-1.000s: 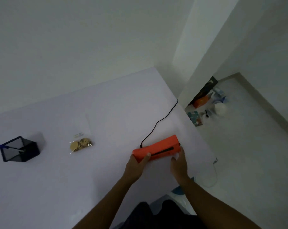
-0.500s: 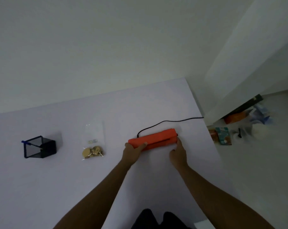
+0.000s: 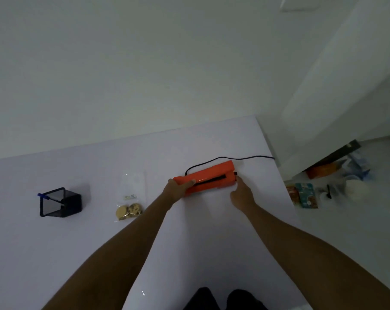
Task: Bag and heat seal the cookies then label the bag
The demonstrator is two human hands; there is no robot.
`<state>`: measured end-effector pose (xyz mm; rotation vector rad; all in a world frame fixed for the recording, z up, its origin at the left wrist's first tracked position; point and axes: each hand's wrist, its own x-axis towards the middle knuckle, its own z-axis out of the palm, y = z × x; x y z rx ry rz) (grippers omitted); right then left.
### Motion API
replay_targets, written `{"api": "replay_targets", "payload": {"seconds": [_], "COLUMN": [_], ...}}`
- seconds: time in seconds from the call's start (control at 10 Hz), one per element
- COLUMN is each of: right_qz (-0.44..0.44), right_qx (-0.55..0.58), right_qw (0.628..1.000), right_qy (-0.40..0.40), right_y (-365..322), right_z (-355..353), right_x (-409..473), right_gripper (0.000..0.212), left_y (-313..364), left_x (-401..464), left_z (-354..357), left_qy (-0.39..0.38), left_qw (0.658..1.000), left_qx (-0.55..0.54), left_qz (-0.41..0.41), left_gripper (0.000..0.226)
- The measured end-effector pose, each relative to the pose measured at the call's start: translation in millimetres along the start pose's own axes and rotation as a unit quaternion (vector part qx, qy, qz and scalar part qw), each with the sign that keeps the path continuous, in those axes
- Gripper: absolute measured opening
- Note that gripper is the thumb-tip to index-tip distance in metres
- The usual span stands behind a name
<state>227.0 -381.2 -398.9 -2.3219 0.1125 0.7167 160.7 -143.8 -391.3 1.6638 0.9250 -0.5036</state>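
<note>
An orange heat sealer [image 3: 208, 176] with a black slot lies on the white table [image 3: 100, 238], its black cord [image 3: 234, 158] running to the right edge. My left hand [image 3: 177, 190] grips the sealer's left end. My right hand [image 3: 241, 193] rests at its right end, fingertips touching near a black knob. A clear bag [image 3: 131, 195] with round golden cookies [image 3: 128, 211] at its bottom and a small label lies flat to the left of the sealer.
A black mesh pen holder [image 3: 60, 202] with a blue pen [image 3: 45, 196] stands at the far left. The table's right edge drops to a floor with boxes and packets [image 3: 305, 195]. A white wall runs behind the table.
The sealer has been carried away from the near right edge toward the table's back, and turned more level. Both hands stayed at its ends. The view tilted up and left.
</note>
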Motion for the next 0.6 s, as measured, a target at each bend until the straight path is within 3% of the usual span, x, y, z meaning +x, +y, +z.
{"api": "replay_targets", "payload": {"seconds": [0.2,0.3,0.5,0.6], "right_qz": [-0.061,-0.102,-0.278,-0.357], "right_qx": [-0.069,-0.139,-0.207,-0.203], "right_qw": [0.996,0.985,0.933,0.898], "right_qy": [-0.005,0.005,0.097,0.158], "right_y": [-39.0,-77.7,-242.6,-329.6], "right_z": [-32.8,-58.3,-147.2,-192.0], "right_x": [-42.6,-41.9,-65.2,-93.6], "right_gripper": [0.055,0.056,0.058,0.059], "left_y": [42.3,69.3,170.8,233.0], "left_x": [-59.8,-88.4,-169.0,-230.2], "left_z": [-36.9,-75.9,-177.4,-225.1], "left_qy": [0.047,0.111,0.246,0.326], "left_qw": [0.988,0.961,0.829,0.771], "left_qx": [0.110,0.198,0.383,0.395], "left_qz": [0.095,0.159,0.326,0.379], "left_gripper": [0.096,0.082,0.075,0.074]}}
